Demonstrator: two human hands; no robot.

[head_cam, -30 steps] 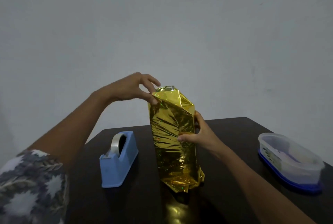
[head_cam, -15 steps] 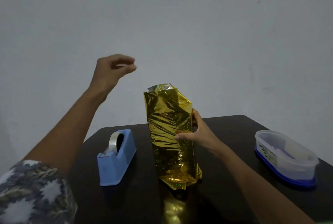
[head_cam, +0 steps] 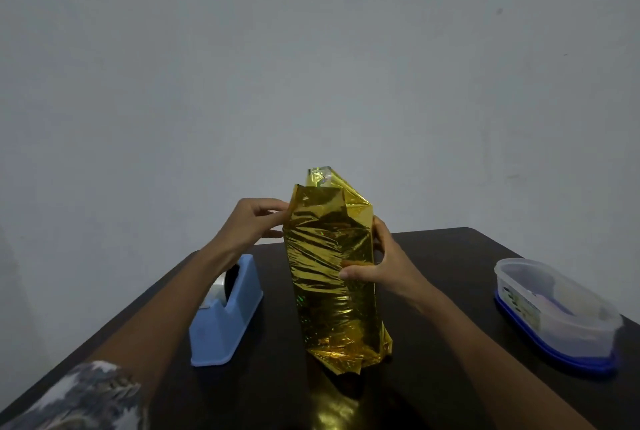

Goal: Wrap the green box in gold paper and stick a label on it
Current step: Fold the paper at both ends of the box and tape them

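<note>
My right hand clamps the box, hidden under paper, upright on the table to steady it. Opposite, my left hand pinches the paper's upper edge, probably to fold it.

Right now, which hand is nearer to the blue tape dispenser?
Left. The left hand pinches the upper left edge of the gold-wrapped box, above the tape dispenser. The right hand grips the box's right side, so the box stands between it and the dispenser.
</note>
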